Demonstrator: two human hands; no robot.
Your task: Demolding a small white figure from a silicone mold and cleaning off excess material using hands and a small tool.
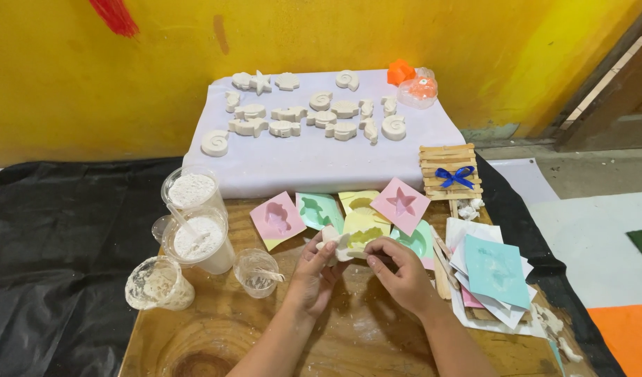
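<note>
Yellow wall, wooden table (216,335): plaster figures (314,112) already drying, left hand (314,276) and right hand (401,269) both gripping a yellow mold (359,237), more molds (321,209) unemptied.

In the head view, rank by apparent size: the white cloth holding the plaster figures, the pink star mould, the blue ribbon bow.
1. white cloth, largest by far
2. pink star mould
3. blue ribbon bow, smallest

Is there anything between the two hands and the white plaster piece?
Nothing visible: the left hand and the right hand both already touch the white plaster piece, above the wooden table.
</note>
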